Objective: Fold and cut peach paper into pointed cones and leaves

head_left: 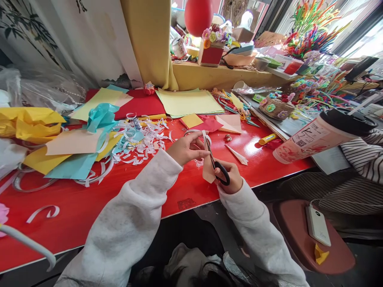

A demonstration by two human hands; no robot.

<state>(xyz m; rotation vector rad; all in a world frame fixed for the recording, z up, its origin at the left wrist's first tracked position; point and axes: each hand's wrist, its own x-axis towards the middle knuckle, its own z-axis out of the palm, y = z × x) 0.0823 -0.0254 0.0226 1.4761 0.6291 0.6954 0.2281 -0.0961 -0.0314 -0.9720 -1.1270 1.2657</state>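
Observation:
Over the near edge of the red table, my right hand (231, 177) is closed around the black-handled scissors (222, 172), whose blades point up and away. A small peach piece of paper (208, 169) hangs by the blades. My left hand (191, 148) is closed in a pinch at the paper's upper part, beside the blades, where a thin pale strip (204, 136) curls up. Its exact grip is partly hidden by the fingers. To the right of my hands lies a narrow folded white paper piece (236, 154).
White paper shreds (143, 143) and coloured sheets (74, 141) cover the left of the red table (119, 207). Yellow sheets (191, 102) lie at the back. A lidded pink cup (314, 135) stands at right, near a striped sleeve (366, 153) of another person. A power bank (318, 226) rests on a stool.

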